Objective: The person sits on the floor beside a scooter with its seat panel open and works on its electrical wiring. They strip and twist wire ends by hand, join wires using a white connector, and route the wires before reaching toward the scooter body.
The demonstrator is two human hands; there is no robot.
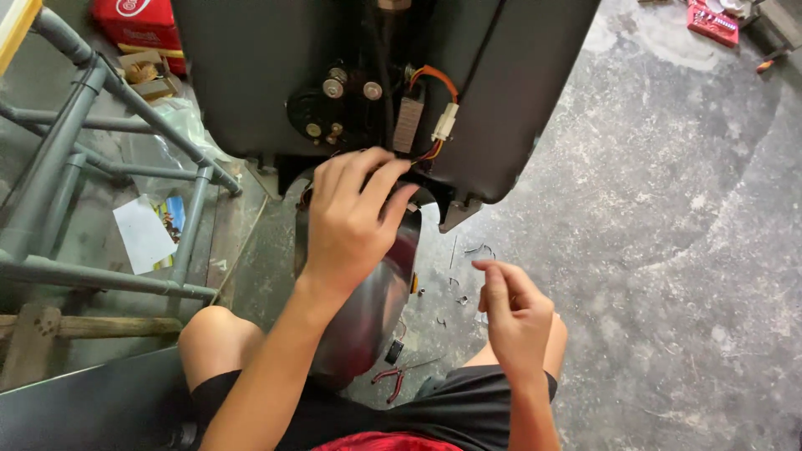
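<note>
1. Reaching up under the dark body panel [251,75], the left hand [351,221] has its fingers curled together at the panel's lower edge, fingertips pressed among the wires there; whether they pinch anything cannot be told.
2. Just above that hand, inside the panel's opening, sit round metal bolts [334,83], a brown block [407,125] and a white plug [445,122] with orange wires.
3. Directly below the panel, under the left hand and wrist, lies a shiny curved fender [380,292].
4. Lower right of the panel, the right hand [514,313] hovers over the concrete floor [668,250], thumb and fingertips brought together, apparently pinching something too small to make out.
5. Small metal bits [455,288] lie scattered on the floor below the panel, and red-handled pliers [393,380] rest near the knees.
6. Left of the panel stands a grey pipe frame [75,159].
</note>
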